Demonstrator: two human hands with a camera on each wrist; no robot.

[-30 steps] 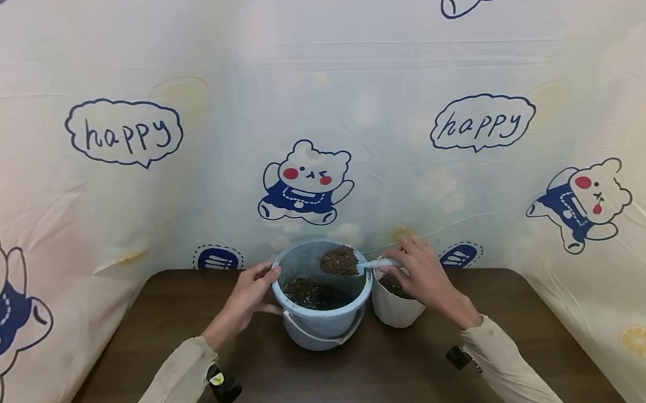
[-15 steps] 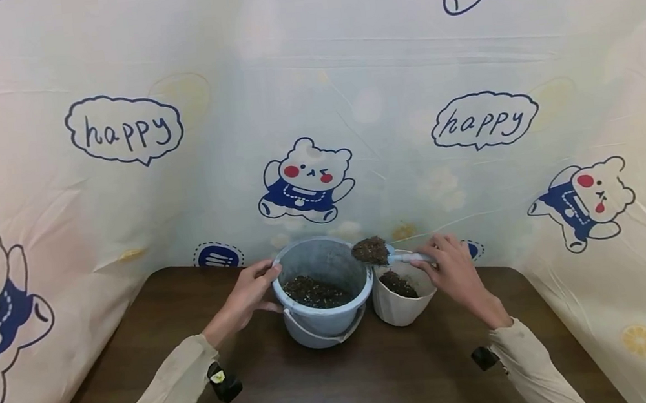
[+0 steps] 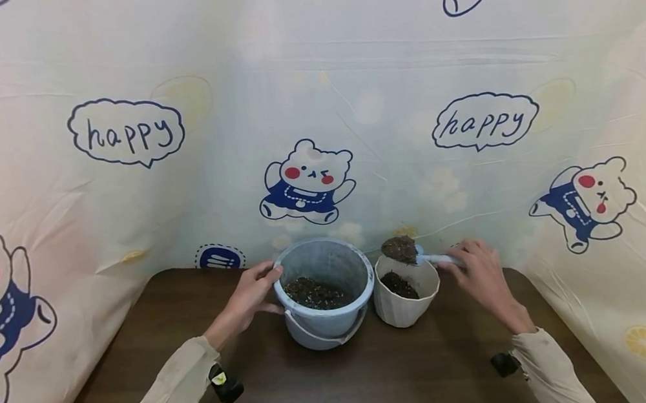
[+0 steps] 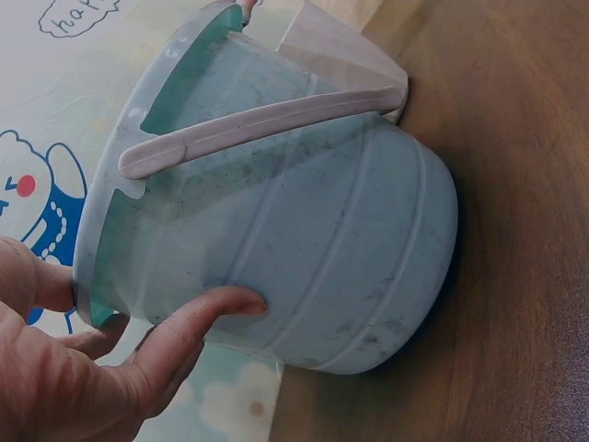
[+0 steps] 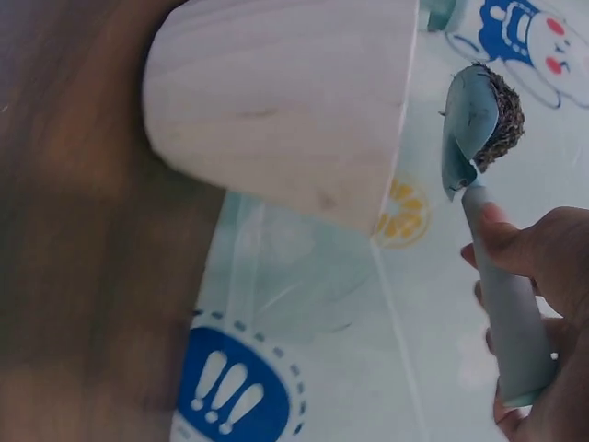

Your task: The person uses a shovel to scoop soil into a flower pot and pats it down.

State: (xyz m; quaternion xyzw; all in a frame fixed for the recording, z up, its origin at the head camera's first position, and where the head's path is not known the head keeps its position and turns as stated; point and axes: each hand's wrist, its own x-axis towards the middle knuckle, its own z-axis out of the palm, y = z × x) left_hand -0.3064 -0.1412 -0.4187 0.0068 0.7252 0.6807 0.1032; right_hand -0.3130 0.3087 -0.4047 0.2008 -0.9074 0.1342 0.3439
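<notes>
Scoop [image 5: 508, 296], pale blue, one, bearing a mound of dark soil [image 3: 400, 250]; gripped by the right hand [image 3: 482, 274], fingers curled round its handle; head raised above the rim of the white pot [image 3: 406, 310], apart from it. Handling, as judged: keep the head level while loaded, since the mound stands proud of the edges and could shed crumbs; centre it over the pot's mouth, bring it low, then roll the wrist gently, so that little strays onto the counter [image 3: 376, 384]. Whether the head is fully over the mouth, cannot tell. Position: handle within the right hand, head reaching past the fingers toward the person's left; the hand itself off the pot's right side. Bucket [image 3: 326, 324], pale blue, upright, just left of the pot, soil inside; left hand [image 3: 247, 297] pinching its left edge, one digit against the outer wall, others at the rim
</notes>
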